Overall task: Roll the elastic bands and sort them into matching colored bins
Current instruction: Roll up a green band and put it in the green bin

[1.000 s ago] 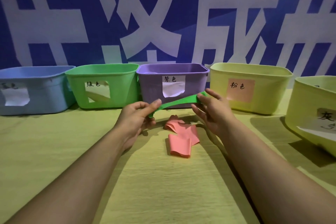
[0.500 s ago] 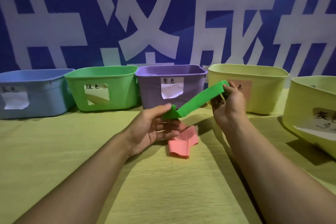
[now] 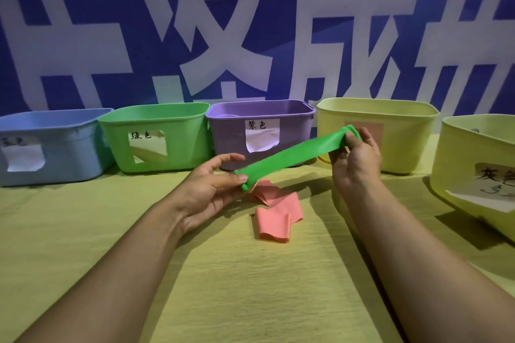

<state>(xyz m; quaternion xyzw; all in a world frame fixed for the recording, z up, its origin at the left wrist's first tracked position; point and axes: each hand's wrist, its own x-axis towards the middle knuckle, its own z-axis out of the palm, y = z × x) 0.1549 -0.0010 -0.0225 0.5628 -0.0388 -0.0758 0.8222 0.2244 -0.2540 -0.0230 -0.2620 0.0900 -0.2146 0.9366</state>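
A green elastic band (image 3: 289,154) is stretched flat between both hands above the table. My left hand (image 3: 211,192) pinches its lower left end with thumb and fingers. Its upper right end is gripped by my right hand (image 3: 355,159), raised in front of the yellow bin. A crumpled pink elastic band (image 3: 276,211) lies on the table under the green one. Along the back stand a blue bin (image 3: 61,164), a green bin (image 3: 156,117), a purple bin (image 3: 231,145) and a yellow bin with a pink label (image 3: 404,142).
Another yellow bin (image 3: 468,164) with a paper label sits at the right, angled toward me. The table (image 3: 250,287) wears a yellow-green cloth. A blue banner with large white characters hangs behind the bins.
The green band has been pulled longer and flatter. My right hand rose up and to the right; my left hand turned palm up and dropped toward the pink band.
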